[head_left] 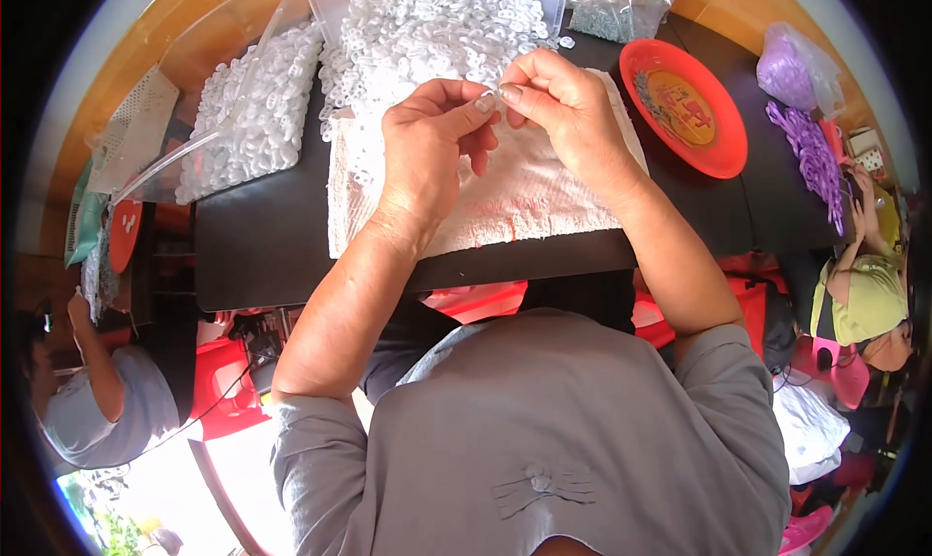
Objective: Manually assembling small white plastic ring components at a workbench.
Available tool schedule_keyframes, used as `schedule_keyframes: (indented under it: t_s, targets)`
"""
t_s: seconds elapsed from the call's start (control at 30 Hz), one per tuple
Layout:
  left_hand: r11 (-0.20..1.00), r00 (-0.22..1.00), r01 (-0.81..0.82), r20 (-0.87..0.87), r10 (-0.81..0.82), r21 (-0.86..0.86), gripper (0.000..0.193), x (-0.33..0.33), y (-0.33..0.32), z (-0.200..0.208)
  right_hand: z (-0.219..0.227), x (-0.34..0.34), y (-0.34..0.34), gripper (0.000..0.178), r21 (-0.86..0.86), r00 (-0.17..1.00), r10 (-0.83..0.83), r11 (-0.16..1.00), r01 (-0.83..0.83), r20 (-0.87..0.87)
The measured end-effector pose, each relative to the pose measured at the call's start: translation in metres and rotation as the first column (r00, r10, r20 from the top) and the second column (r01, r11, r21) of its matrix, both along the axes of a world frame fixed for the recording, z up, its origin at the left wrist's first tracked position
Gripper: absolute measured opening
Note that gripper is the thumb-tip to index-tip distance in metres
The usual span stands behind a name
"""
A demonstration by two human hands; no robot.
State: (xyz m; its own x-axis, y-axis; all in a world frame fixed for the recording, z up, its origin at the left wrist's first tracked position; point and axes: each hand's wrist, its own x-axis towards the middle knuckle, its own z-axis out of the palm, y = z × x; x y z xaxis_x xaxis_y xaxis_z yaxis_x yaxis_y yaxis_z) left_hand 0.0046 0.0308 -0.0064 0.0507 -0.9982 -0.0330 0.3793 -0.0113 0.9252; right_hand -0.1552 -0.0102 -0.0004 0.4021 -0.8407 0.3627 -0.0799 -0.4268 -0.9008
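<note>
My left hand and my right hand meet above a pale towel, thumbs and forefingers pinched together. Between their fingertips is a small whitish piece, mostly covered by the fingers, so its exact kind is hard to make out. Just beyond my hands lies a big heap of small white plastic ring-like pieces, spilling from a clear bin onto the towel.
To the left, a clear container holds more white pieces. A red oval tray with small greyish bits stands right, near purple strands and a purple bag. A clear bag sits behind. Other people work at both sides.
</note>
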Motion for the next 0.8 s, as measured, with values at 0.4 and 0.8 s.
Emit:
schedule_keyframes:
  t_s: [0.4,0.8]
  targets:
    - [1.000,1.000,-0.018,-0.003,0.018,0.016,0.012,-0.001,0.002,0.000,0.000,0.000,0.002,0.005,-0.017,0.999,-0.004,1.000,0.003,-0.034]
    - [0.992,0.992,-0.124,-0.023,0.124,0.003,0.004,-0.002,0.006,-0.003,-0.009,0.009,0.004,0.002,0.112,0.991,0.062,0.991,-0.075,0.115]
